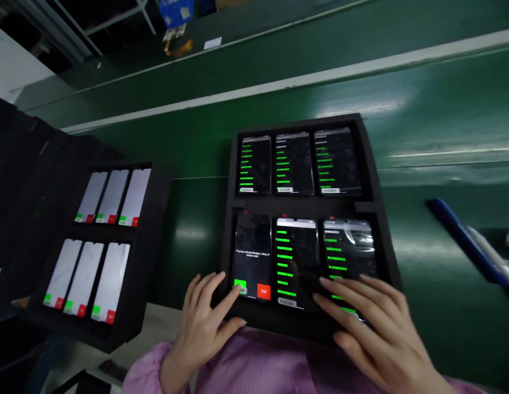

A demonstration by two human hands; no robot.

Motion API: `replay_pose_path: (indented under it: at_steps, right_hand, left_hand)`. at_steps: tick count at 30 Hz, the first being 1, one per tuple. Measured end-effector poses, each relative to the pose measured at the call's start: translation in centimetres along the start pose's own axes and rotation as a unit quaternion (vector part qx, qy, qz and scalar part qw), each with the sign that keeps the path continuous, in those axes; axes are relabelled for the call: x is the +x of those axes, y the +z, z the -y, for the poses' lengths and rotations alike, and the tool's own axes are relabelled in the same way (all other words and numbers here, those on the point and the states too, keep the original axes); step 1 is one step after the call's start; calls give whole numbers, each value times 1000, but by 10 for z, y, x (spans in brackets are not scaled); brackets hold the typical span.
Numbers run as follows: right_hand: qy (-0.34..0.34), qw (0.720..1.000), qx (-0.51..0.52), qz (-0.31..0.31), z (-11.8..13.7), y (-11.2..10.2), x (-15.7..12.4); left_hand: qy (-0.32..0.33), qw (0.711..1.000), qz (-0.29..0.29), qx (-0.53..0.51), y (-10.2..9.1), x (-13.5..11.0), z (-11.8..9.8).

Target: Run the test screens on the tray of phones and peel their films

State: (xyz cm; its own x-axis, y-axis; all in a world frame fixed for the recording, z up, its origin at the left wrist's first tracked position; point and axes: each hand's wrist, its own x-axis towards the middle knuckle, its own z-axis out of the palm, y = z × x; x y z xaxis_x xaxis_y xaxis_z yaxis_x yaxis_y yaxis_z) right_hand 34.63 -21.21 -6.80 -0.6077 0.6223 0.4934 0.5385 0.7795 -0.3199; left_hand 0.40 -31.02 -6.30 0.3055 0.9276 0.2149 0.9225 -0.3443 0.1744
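Note:
Several smartphones lie face up in two rows in a black foam tray (299, 207) in front of me. The index finger of my left hand (205, 314) is at the green button of the lower left phone (253, 241); that dark screen has a red "Fail" button and white text. My right hand (373, 323) is spread over the lower right phone (348, 241) and covers its lower part. Its index fingertip is by the lower middle phone (297, 257). Green text lines fill the other screens, such as the upper middle phone (294, 164). Both hands are open and hold nothing.
To the left, a second black foam tray (133, 284) bears several phones with white screens and green and red buttons. A blue pen-like object (463, 238) lies at the right on the green bench (438, 126). A blue bin (176, 12) stands at the back.

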Motion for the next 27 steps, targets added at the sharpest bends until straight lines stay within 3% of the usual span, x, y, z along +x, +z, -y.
replay_pose_path:
  at_steps: [3, 6, 10, 14, 17, 20, 22, 25, 27]
  right_hand:
    - [88, 994, -61, -14, -28, -15, 13]
    - [145, 977, -158, 13, -55, -18, 31]
    - [123, 965, -228, 46, -65, -14, 39]
    - [75, 981, -175, 48, -57, -27, 27]
    - [83, 985, -148, 18, -55, -35, 26]
    - [87, 984, -156, 8, -58, -32, 33]
    - [80, 985, -153, 14, -59, -25, 37]
    - [79, 986, -148, 17, -58, -16, 40]
    - [81, 985, -151, 19, -58, -12, 40]
  left_hand:
    - [-14, 999, -27, -26, -2, 18, 7]
    - [-21, 997, -63, -29, 3, 64, 19]
    - [-30, 999, 0, 39, 7, 125, 27]
    - [23, 1000, -1, 22, 5, 152, 17]
    - [69, 998, -7, -10, 14, 169, -1]
    - [88, 996, 12, -22, 23, 177, -14]
    - [100, 993, 27, -54, 23, 169, -14]
    - [93, 993, 13, -77, 15, 144, 2]
    - [50, 997, -20, -46, 10, 129, 19]
